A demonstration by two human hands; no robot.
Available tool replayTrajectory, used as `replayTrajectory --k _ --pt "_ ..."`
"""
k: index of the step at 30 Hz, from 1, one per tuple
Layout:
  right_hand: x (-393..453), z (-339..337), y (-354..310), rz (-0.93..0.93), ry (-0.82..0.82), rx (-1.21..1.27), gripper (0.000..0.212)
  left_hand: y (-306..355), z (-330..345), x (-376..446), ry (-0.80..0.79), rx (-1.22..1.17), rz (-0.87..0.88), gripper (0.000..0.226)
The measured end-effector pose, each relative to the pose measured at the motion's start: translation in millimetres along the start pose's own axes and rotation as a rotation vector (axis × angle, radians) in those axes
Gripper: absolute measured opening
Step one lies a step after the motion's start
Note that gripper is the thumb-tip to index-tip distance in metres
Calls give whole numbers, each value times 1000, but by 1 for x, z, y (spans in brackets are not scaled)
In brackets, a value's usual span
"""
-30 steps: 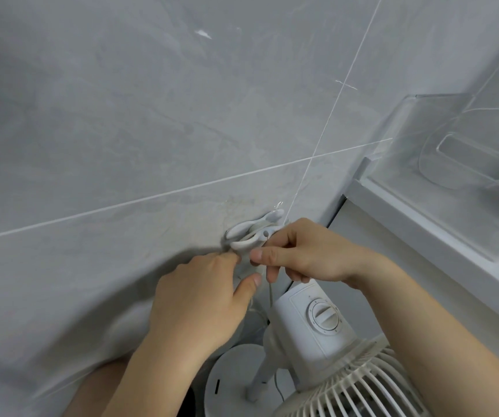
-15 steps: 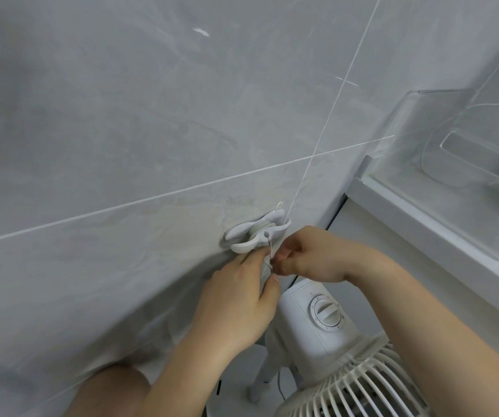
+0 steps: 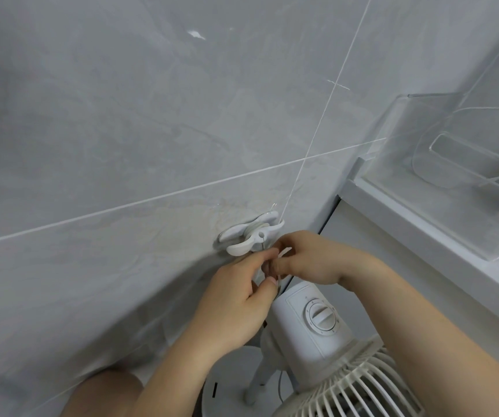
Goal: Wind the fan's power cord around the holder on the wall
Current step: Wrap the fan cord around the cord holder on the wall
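Note:
A white winged cord holder (image 3: pixel 249 234) is stuck to the grey tiled wall. A thin white power cord (image 3: pixel 280 276) hangs from its notch and runs down between my hands. My left hand (image 3: pixel 233 305) pinches the cord just below the holder. Facing it, my right hand (image 3: pixel 314 260) grips a short piece of the cord with its fingertips. Directly under both hands stands the white fan (image 3: pixel 311 323), with a round dial on its motor housing and its grille at the bottom right. How much cord lies wrapped on the holder is hidden.
A white ledge (image 3: pixel 423 233) runs along the right, with a clear acrylic shelf (image 3: pixel 459 164) on it. The fan's round base (image 3: pixel 227 383) sits on the floor below. A bare knee (image 3: pixel 103 392) shows at the bottom left.
My right hand came down from the holder's wing to below it. My left hand rose and moved right to meet it, and both now pinch the cord under the holder.

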State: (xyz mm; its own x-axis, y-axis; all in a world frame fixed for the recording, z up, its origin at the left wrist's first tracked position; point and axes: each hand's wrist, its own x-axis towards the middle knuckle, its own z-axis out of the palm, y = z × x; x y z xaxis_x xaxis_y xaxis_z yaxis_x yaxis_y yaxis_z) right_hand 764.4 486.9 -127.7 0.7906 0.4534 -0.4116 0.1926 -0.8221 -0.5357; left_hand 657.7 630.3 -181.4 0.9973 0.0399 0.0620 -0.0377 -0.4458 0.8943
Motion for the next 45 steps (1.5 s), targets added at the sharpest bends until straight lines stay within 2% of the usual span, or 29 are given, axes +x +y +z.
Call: replayTrajectory --k 2,5,9,11,17,24,27,29,34,37,42,45 --pt "1 -2 2 -7 -17 60 19 -1 0 0 0 -38 4 47" --pt "1 -4 3 -3 -84 43 32 2 -3 -1 9 -28 26 39" --pt "3 -3 0 29 -73 -3 51 9 -9 -2 161 133 44 15" --pt "4 -5 -3 36 -55 -2 59 14 -8 -5 213 170 47 13" --pt "4 -15 3 59 -93 139 44 16 -8 -7 233 55 66 6" --pt "5 -21 8 2 42 409 28 12 -7 -9 322 240 76 5" --pt "4 -24 7 9 56 598 30 13 -7 -10 335 252 67 6" --pt "3 -22 2 35 100 638 34 13 -7 -10 328 258 69 7" --pt "0 -16 -13 -43 304 382 49 13 -6 -9 246 245 72 11" --pt "-5 -15 -15 -107 378 320 56 13 -7 -8 164 136 93 8" --pt "-5 -16 -18 -28 347 341 48 13 3 -7 96 60 154 18" --pt "-5 -17 -24 3 322 345 66 13 9 -7 64 76 189 20"
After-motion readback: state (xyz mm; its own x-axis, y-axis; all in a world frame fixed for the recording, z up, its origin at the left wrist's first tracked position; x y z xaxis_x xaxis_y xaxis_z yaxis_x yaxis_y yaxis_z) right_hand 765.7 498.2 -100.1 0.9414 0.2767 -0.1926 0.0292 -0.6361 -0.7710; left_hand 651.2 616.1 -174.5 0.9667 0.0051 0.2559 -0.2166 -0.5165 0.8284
